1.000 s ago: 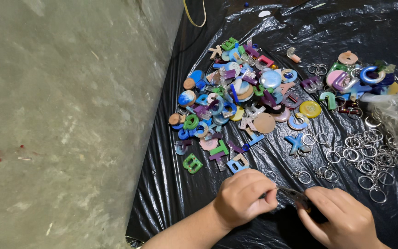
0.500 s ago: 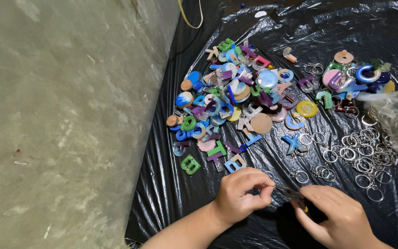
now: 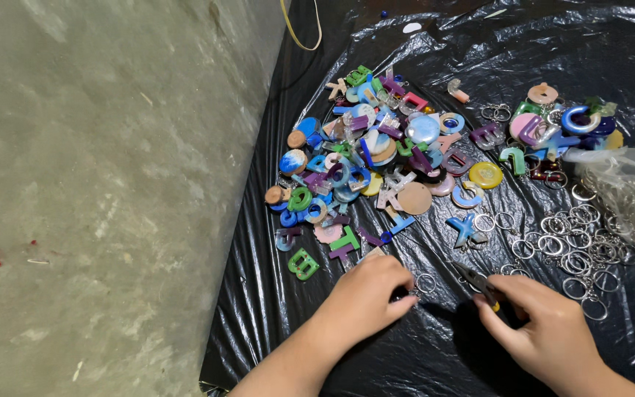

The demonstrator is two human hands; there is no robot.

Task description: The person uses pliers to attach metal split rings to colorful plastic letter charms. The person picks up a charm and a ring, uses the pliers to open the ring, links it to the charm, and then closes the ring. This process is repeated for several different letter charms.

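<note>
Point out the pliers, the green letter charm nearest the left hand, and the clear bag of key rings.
pliers (image 3: 477,280), head view, on the dark jaws ahead of the right hand.
green letter charm (image 3: 303,263), head view, on its face.
clear bag of key rings (image 3: 630,187), head view, on the plastic wall.

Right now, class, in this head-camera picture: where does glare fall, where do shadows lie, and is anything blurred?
Head view: glare streaks the crinkled black plastic sheet; soft shadow lies beneath the left hand and the right hand, which holds small yellow-handled pliers; the pile of coloured resin letter charms stays sharp; the clear bag of metal rings is cut off by the frame.
</note>
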